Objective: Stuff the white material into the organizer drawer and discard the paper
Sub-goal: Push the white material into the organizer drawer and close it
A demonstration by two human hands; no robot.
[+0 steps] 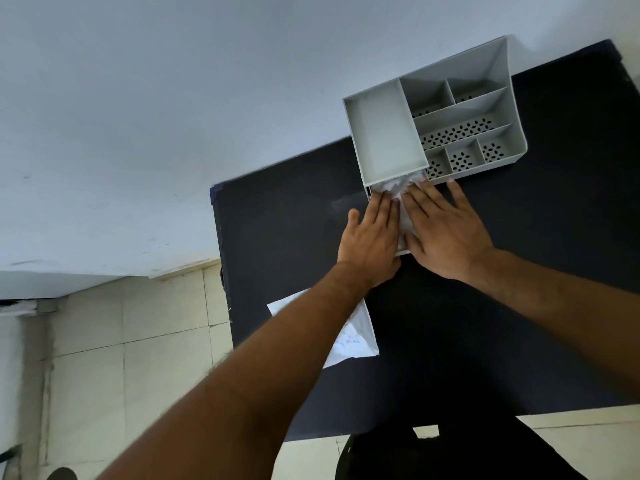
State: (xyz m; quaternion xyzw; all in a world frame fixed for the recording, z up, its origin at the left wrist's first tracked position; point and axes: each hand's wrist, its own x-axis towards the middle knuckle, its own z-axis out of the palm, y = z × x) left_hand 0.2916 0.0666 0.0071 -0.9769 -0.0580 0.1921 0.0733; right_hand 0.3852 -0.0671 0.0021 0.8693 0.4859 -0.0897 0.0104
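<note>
A grey plastic organizer (384, 133) with several compartments stands at the far side of a black table (284, 216). Its drawer (403, 252) is pulled out toward me from under the organizer's left part. Crumpled white material (398, 187) fills the drawer. My left hand (372, 237) and my right hand (443, 230) both lie flat on the white material, fingers spread, pressing down side by side. A white sheet of paper (356, 337) with faint writing lies on the table nearer to me, partly under my left forearm.
The table stands against a pale blue-white wall (173, 116). Tiled floor (121, 358) shows to the left and below the table's near edge. A dark chair or seat (433, 455) sits at the bottom, in front of the table.
</note>
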